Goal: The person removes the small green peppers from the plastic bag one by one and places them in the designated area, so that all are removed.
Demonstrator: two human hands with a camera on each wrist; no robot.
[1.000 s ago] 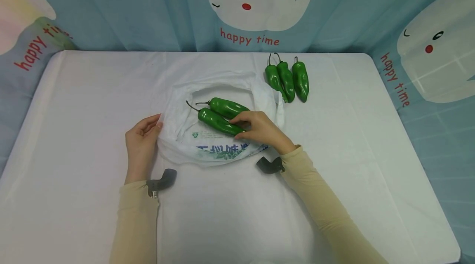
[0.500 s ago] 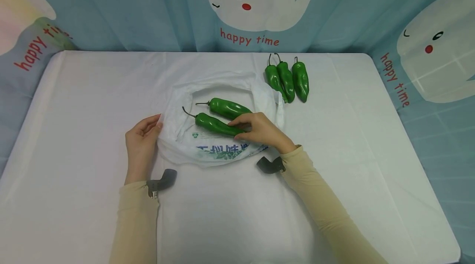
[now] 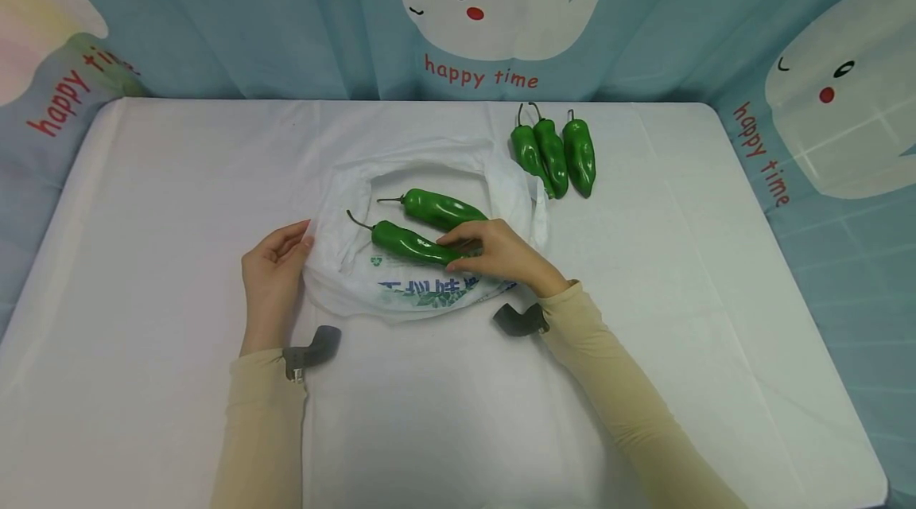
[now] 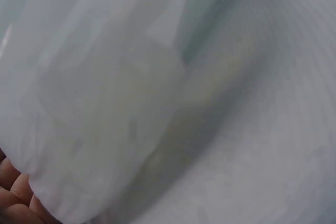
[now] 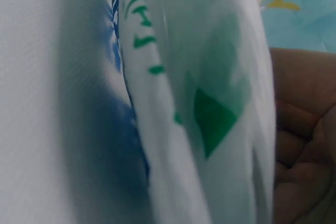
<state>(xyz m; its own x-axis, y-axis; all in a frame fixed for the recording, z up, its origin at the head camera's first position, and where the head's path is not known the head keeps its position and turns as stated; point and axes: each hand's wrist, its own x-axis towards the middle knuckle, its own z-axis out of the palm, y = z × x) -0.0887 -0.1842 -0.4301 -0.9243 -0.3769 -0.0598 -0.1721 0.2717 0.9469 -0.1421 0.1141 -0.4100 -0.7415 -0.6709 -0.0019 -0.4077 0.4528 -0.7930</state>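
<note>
1. Two bare hands are in view. The right hand [image 3: 501,254] curls its thumb and fingers closely around the tip end of one long, glossy green pepper [image 3: 409,243]; its gap is only as wide as that pepper.
2. This pepper extends leftward from the right-hand grip, thin stem farthest out, inside the mouth of the bag. Whether it touches the plastic beneath cannot be told.
3. The left hand [image 3: 273,278] pinches the left edge of one thin, white plastic bag [image 3: 332,286] with blue and green print, thumb and fingertips together.
4. Five green peppers are visible: the gripped one, a second pepper [image 3: 438,208] just beyond the right-hand fingers within the bag mouth, and three loose peppers [image 3: 552,157] well beyond that grip, on the white-covered table [image 3: 716,294].
5. In the right wrist view, the bag's printed side hides part of the right hand.
</note>
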